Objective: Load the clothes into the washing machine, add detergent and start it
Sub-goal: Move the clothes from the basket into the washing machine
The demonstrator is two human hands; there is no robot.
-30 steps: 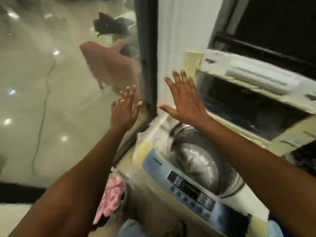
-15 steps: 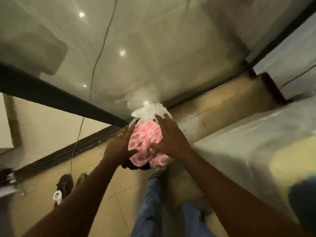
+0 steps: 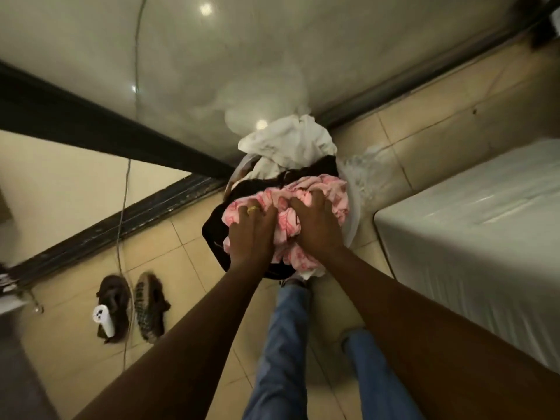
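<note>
A heap of clothes fills a laundry basket on the tiled floor below me. On top lies a pink patterned garment, with a white cloth behind it and dark fabric under it. My left hand, with a gold ring, grips the pink garment from the left. My right hand grips it from the right, fingers dug into the folds. The washing machine's white side stands at the right; its drum and panel are out of view.
A glass door with a dark frame rises right behind the basket. A pair of dark shoes and a white plug on a cable lie on the tiles at the left. My jeans-clad legs stand just below the basket.
My view has swung down from the open machine to the basket on the floor. Both hands went from spread open in the air to gripping the pink garment.
</note>
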